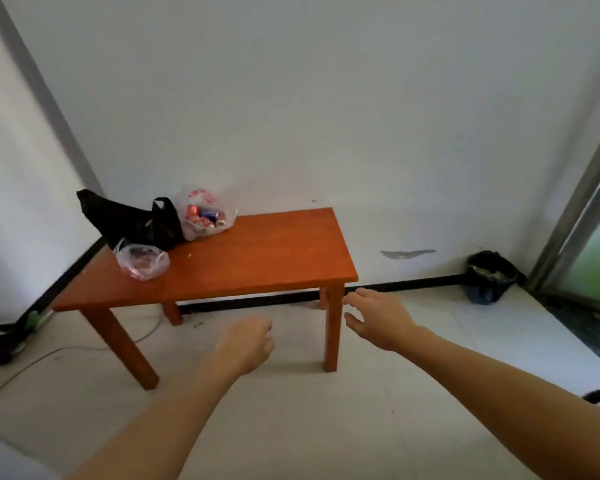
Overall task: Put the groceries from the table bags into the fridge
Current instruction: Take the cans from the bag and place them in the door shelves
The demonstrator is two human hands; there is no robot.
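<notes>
Groceries bunched at the far left end of the orange wooden desk (pixel 257 251), all still bagged. Black bag (pixel 132 220) slumped at the back corner, handles sticking up. Clear bag of cans (pixel 203 216) just beside it on the right, touching, red and blue cans visible through the plastic, red print on the upper part. Small clear bag (pixel 142 261) in front of the black one, nearer the desk's front edge, something reddish inside — too blurred to tell what. Rest of the desktop bare.

Left hand (pixel 246 344) stretched forward over the floor, short of the desk, fingers curled loosely inward, holding nothing. Right hand (pixel 378 317) reaching toward the desk's right front leg, fingers spread and slightly bent, palm empty — well apart from any bag.

Bin with a dark liner (pixel 489 277) on the floor in the right corner against the wall. Cables (pixel 11 337) trailing along the floor at the left.
</notes>
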